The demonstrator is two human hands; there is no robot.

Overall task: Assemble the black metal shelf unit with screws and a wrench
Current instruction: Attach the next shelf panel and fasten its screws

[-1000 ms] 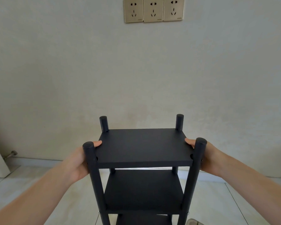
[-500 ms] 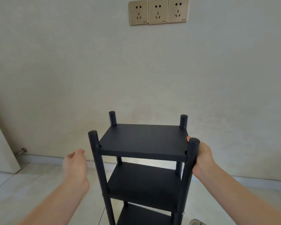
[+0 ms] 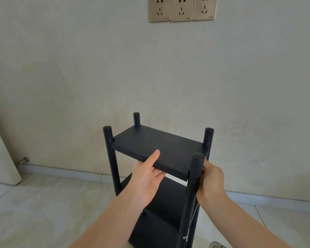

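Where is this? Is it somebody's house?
Probably a room indoors, maybe in a home. There is a plain wall with three sockets, a tiled floor, and a doorstop low by the wall.

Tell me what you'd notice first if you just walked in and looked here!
First, the black shelf standing in the middle, in front of the pale wall. The left hand holds the front edge of its top board, thumb on top, and the right hand grips the near right post. Up high on the wall sit three gold sockets in a row.
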